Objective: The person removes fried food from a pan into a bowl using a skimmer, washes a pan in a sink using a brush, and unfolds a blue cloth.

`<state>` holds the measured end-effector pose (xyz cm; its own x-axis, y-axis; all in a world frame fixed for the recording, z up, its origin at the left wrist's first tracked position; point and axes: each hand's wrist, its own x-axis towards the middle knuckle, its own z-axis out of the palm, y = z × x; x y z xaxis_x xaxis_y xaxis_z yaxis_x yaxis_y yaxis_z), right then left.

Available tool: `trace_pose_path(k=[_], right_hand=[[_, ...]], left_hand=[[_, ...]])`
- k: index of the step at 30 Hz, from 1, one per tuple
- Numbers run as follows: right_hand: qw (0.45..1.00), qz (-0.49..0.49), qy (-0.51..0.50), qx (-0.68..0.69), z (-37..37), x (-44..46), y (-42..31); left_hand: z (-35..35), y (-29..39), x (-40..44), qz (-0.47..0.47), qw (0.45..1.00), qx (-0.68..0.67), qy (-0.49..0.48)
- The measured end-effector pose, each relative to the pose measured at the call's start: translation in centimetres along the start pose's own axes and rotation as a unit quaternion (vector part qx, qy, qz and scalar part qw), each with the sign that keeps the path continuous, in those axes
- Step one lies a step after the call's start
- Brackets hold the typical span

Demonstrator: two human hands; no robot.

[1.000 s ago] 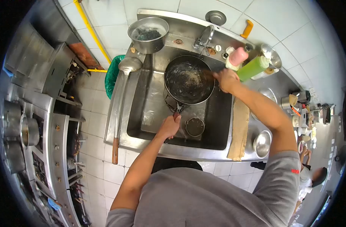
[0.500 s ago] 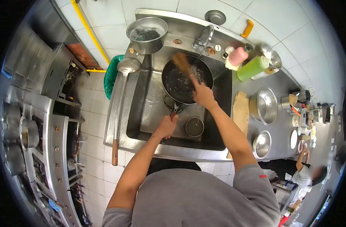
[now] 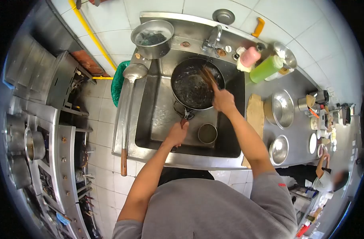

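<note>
A dark round pan [image 3: 190, 89] with wet, foamy streaks lies in the upper part of the steel sink [image 3: 158, 123]. My left hand [image 3: 177, 133] is closed round the pan's handle, below its rim. At the pan's right side my right hand [image 3: 224, 101] grips a wooden-coloured brush [image 3: 208, 76], its head over the inside of the pan and somewhat blurred. Below the pan, a small round cup [image 3: 207, 133] rests on the sink floor. The faucet [image 3: 217, 38] stands behind the pan.
A pot [image 3: 152, 49] sits at the sink's back left corner, above a long ladle [image 3: 126, 115]. Along the right are a green bottle [image 3: 265, 69], cardboard [image 3: 255, 115] and steel bowls [image 3: 283, 109]. Stoves [image 3: 62, 159] line the left. Another person [image 3: 325, 181] is at far right.
My right hand has moved from beyond the pan's right rim down over the pan, then slightly up and right, swinging the brush. My left hand stays on the handle.
</note>
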<state>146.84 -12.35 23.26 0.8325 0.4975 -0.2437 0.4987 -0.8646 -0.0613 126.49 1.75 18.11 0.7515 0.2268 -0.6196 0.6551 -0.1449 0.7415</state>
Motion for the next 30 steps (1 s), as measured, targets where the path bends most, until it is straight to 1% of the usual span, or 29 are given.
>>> trace_pose_path(k=[1, 3, 4, 6, 7, 9, 11, 13, 14, 15, 16, 18, 19, 20, 21, 22, 23, 24, 25, 26, 27, 28, 30], right_hand=[[0.999, -0.038, 0.024, 0.029, -0.6, 0.9, -1.5], [0.98, -0.131, -0.05, 0.14, 1.4, 1.6, -2.8], [0.98, -0.129, -0.05, 0.144, 0.8, 0.1, -3.1], [0.963, -0.227, -0.147, 0.002, -1.4, -3.2, -2.7], [0.963, -0.227, -0.147, 0.002, -2.6, -3.8, -1.9], [0.953, -0.169, -0.194, -0.157, -4.4, -4.8, 0.3], [0.968, -0.07, -0.144, -0.192, -4.1, -1.5, 1.8], [0.993, -0.025, -0.081, -0.078, -5.1, 2.0, 0.8], [0.991, -0.054, -0.107, 0.052, -4.8, 3.6, 0.1], [0.971, -0.082, -0.132, 0.182, -4.2, 4.5, -0.5], [0.971, -0.08, -0.13, 0.186, -3.8, 4.3, -1.5], [0.92, -0.141, -0.282, 0.234, -3.3, 3.6, -2.6], [0.921, -0.134, -0.28, 0.235, -5.1, 2.4, -2.2], [0.916, -0.104, -0.367, 0.128, -8.7, 0.5, -1.9], [0.89, -0.072, -0.449, 0.017, -10.8, -0.8, -1.3], [0.898, -0.025, -0.439, 0.014, -11.3, -0.7, 0.4], [0.91, -0.024, -0.39, -0.139, -12.1, 0.0, 1.4], [0.931, -0.125, -0.22, -0.265, -10.5, 1.7, 4.4], [0.932, -0.118, -0.218, -0.263, -11.7, 0.4, 5.0], [0.965, -0.067, -0.122, -0.222, -12.9, -0.7, 5.5], [0.983, -0.017, -0.024, -0.181, -13.8, -1.9, 5.8], [0.982, -0.017, -0.022, -0.185, -13.7, -3.4, 6.6], [0.989, 0.004, 0.122, -0.079, -12.2, -8.8, 8.0]], left_hand=[[-0.1, -0.1, 0.0, -0.001, 1.0, 0.005, -0.005], [-0.9, -0.1, 0.4, -0.012, 0.999, -0.012, -0.031], [-1.0, 0.1, 0.0, -0.013, 0.999, -0.007, -0.032], [-1.0, 0.6, -0.5, -0.018, 1.0, 0.002, -0.016], [-0.9, 0.8, -0.8, -0.018, 1.0, 0.002, -0.015], [-0.4, 1.3, -1.1, -0.04, 0.999, 0.025, -0.017], [-0.2, 1.3, -1.0, -0.027, 0.999, 0.026, -0.016], [0.2, 0.7, -0.4, -0.015, 0.999, 0.025, -0.014], [0.1, 0.1, 0.1, -0.006, 1.0, 0.009, 0.0], [0.0, -0.3, 0.3, 0.003, 1.0, -0.006, 0.013], [-0.2, 0.0, 0.0, 0.003, 1.0, -0.002, 0.012], [-0.4, 0.6, -0.4, -0.012, 1.0, -0.006, 0.013], [-0.3, 0.6, -0.4, -0.009, 1.0, -0.004, 0.007], [-0.2, 0.4, -0.3, -0.005, 1.0, 0.0, 0.009], [0.0, 0.0, -0.2, -0.002, 1.0, 0.002, 0.012], [0.3, -0.6, 0.3, 0.002, 1.0, 0.001, 0.003], [0.7, -1.1, 0.8, 0.007, 1.0, 0.003, -0.002], [0.9, -1.3, 1.0, 0.008, 1.0, -0.003, 0.004], [0.9, -1.2, 0.9, 0.008, 1.0, -0.009, 0.011], [0.7, -1.2, 0.8, 0.012, 1.0, -0.007, 0.007], [0.2, -0.8, 0.4, -0.005, 0.999, -0.038, -0.01], [-0.1, -0.4, 0.2, -0.021, 0.997, -0.07, -0.026], [-0.3, -0.4, -0.2, -0.025, 0.995, -0.089, -0.037]])
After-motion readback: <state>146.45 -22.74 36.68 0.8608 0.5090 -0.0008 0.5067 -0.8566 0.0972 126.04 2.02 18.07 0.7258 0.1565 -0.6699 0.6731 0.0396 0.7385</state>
